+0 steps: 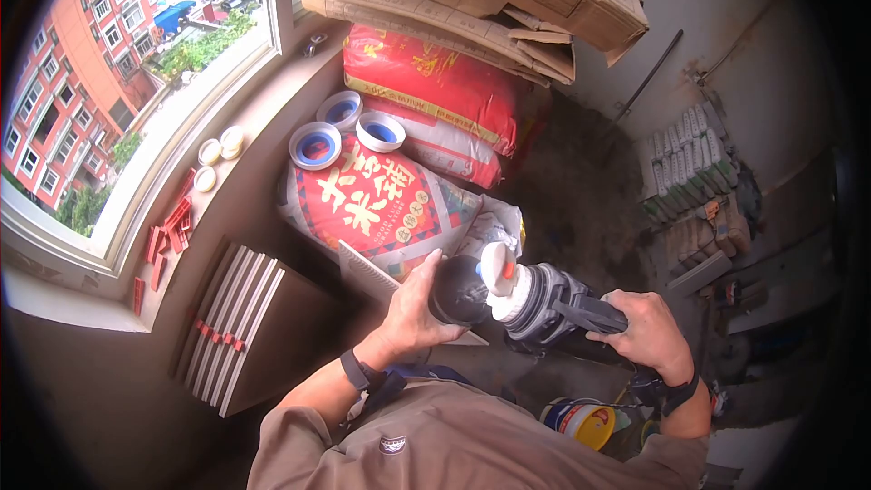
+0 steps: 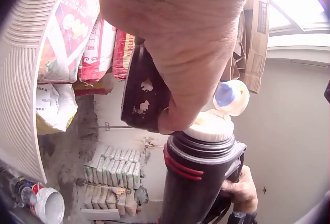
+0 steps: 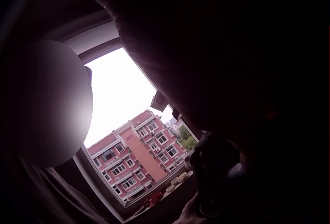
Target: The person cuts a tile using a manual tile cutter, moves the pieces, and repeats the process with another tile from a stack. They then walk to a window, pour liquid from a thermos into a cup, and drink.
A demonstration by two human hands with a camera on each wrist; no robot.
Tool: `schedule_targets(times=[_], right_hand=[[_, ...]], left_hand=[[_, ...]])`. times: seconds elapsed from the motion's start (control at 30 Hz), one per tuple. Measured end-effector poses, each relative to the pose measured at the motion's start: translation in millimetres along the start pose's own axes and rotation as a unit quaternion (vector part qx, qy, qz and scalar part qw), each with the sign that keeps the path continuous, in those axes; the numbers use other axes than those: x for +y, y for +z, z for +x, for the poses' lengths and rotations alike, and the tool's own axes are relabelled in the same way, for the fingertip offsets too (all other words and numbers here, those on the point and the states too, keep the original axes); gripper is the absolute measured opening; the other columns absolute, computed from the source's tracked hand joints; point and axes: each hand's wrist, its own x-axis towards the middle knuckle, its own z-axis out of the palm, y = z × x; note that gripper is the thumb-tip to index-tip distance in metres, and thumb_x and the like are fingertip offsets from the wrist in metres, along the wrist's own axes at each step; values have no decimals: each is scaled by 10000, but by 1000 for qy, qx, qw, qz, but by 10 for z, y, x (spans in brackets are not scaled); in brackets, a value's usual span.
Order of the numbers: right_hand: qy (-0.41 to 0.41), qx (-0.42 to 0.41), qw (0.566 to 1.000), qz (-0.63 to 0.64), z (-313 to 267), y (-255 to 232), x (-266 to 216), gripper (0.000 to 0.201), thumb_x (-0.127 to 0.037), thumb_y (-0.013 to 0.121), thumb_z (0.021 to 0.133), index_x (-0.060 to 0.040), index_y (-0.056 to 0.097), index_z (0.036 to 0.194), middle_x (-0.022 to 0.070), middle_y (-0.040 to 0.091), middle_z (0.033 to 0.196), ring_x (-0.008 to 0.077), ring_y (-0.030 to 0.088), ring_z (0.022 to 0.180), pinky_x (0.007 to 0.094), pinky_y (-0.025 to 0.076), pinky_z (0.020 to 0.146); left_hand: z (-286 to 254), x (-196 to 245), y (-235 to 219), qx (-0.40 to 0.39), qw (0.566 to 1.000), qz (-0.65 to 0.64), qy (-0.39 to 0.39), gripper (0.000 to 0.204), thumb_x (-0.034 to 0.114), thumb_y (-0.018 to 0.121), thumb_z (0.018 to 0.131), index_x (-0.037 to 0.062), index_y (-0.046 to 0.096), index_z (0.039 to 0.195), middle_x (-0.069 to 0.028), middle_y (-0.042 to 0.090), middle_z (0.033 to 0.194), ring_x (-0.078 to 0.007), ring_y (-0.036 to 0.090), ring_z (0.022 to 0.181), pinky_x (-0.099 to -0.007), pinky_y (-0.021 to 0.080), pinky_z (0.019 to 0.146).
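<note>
In the head view my left hand grips a dark cup, its opening facing the flask. My right hand holds the handle of a large black flask, tilted toward the cup. The flask's white stopper has a small flip cap standing raised. From the left wrist, the cup shows worn patches and sits beside the stopper, with my left hand around it. The right wrist view is mostly dark.
Filled red and white sacks lie by the window, with several white-and-blue rolls on top. Red pieces and round white items line the sill. Flattened cardboard is behind, stacked packs at right, a bucket below.
</note>
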Motion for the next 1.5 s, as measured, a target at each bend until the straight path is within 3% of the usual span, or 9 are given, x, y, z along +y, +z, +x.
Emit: schedule_targets(times=[0.57, 0.67, 0.77, 0.87, 1.5], right_hand=[[7, -6, 1000, 13, -2, -4, -12, 288, -160, 818, 665, -33, 633, 846, 153, 644, 757, 371, 633, 726, 400, 497, 645], [-7, -1, 1000, -4, 6, -10, -5, 328, -102, 842, 627, -10, 654, 879, 160, 662, 769, 335, 668, 713, 348, 517, 635], [-9, -2, 1000, -12, 8, -18, -2, 329, -103, 842, 624, -10, 655, 878, 159, 661, 775, 337, 666, 717, 349, 517, 639], [-9, 4, 1000, -2, 14, -22, -9, 284, -164, 816, 664, -34, 631, 836, 152, 640, 750, 373, 628, 717, 405, 492, 637], [-8, 8, 1000, 7, 75, -29, 11, 267, -158, 812, 666, -36, 635, 825, 146, 637, 750, 370, 627, 713, 397, 491, 635]], left_hand=[[2, 38, -7, 6, 1000, -2, 3, 1102, 230, 881, 543, -39, 259, 1412, -221, 568, 1224, -355, 585, 1125, -399, 468, 972], [6, 28, 21, 15, 1000, -3, 7, 1097, 234, 882, 543, -45, 266, 1407, -221, 572, 1210, -356, 587, 1120, -400, 469, 969], [7, 14, 25, 14, 1000, -8, 13, 1091, 234, 884, 541, -48, 275, 1402, -221, 573, 1200, -358, 588, 1113, -402, 474, 960], [22, 6, 36, 24, 999, -4, 25, 1078, 232, 875, 544, -49, 282, 1399, -225, 573, 1195, -363, 590, 1106, -407, 477, 953], [103, -5, -1, 3, 1000, -12, 15, 1103, 226, 860, 541, -35, 261, 1430, -242, 556, 1222, -375, 575, 1134, -417, 468, 970]])
